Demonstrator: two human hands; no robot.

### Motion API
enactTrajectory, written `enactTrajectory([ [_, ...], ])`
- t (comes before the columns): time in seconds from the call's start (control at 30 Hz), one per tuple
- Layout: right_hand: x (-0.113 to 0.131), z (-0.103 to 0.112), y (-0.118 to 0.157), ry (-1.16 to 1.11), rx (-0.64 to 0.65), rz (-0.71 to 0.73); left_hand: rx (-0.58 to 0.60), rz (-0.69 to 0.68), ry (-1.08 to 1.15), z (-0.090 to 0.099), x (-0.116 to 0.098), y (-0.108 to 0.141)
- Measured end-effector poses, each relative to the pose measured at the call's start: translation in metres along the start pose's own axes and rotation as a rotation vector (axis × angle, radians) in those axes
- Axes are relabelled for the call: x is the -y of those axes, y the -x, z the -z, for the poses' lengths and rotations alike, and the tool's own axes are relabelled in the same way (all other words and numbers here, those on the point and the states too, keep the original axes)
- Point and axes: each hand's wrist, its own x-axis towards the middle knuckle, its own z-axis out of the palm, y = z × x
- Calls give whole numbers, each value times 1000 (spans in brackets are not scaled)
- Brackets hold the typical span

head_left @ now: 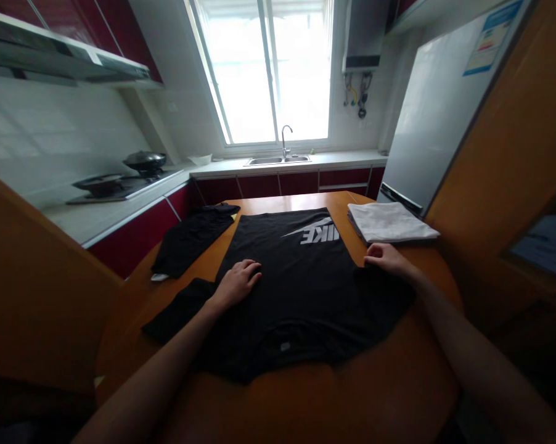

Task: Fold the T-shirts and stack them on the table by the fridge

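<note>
A black T-shirt (pixel 301 283) with white lettering and a swoosh lies spread out, its collar towards me and its hem at the far side. On its left part rests my left hand (pixel 238 282), fingers loosely stretched over the cloth and gripping nothing. My right hand (pixel 387 258) is closed in a pinch at the right side of the shirt, near the sleeve, where the cloth is slightly raised. The left sleeve (pixel 180 309) lies out flat beside my left forearm.
The shirt lies on an orange-brown wooden table (pixel 352 401) with rounded edges. A dark folded garment (pixel 195 237) lies at the back left, and a folded white cloth (pixel 391 222) tops a stack at the back right. Beyond stand a counter with a sink (pixel 278 160), a stove (pixel 130 186) and a fridge (pixel 439 111).
</note>
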Motion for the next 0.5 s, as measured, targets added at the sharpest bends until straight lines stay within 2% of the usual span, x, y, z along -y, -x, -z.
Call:
enactTrajectory([
  [0.07, 0, 2, 5, -129, -96, 95, -18, -13, 11, -3, 3, 3],
  [0.13, 0, 4, 9, -184, -206, 130, -20, -9, 9, -4, 4, 5],
  [0.27, -6, 0, 10, -59, -402, 118, -24, 3, 4, -5, 1, 4],
  [0.33, -10, -6, 8, 79, -410, 83, -34, 8, 15, -7, 0, 4],
  [0.4, -13, -10, 5, 198, -350, 26, -41, 18, 25, -10, 1, 4],
  [0.5, -15, -4, 5, 302, -348, -81, -39, 26, 44, -14, 3, 4],
])
